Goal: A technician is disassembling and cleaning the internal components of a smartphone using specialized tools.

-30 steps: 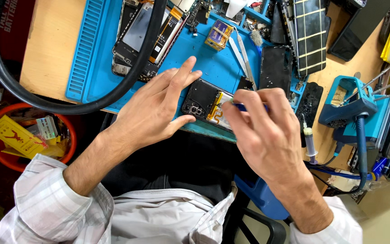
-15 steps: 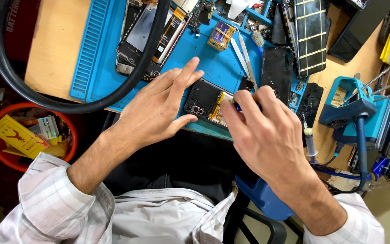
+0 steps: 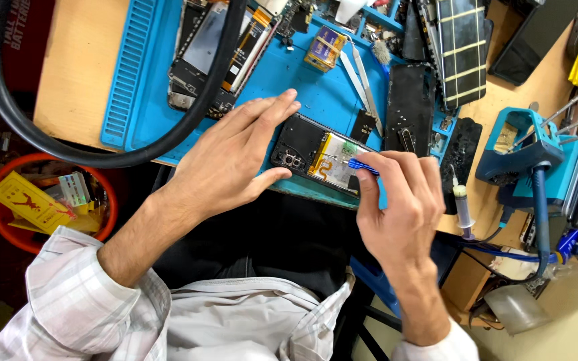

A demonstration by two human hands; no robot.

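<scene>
The blue mat point(image 3: 316, 87) looks like soft, matt rubber; the surface point(image 3: 68, 80) beside it is smooth wood.

Phone's point(image 3: 316, 155) near edge behind hands

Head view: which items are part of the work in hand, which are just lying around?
In hand:
- opened phone, steadied by left hand
- blue screwdriver, in the grip of right hand
- blue mat under the phone

Lying about:
- second opened phone
- tweezers
- syringe
- black hose
- red tub
</scene>
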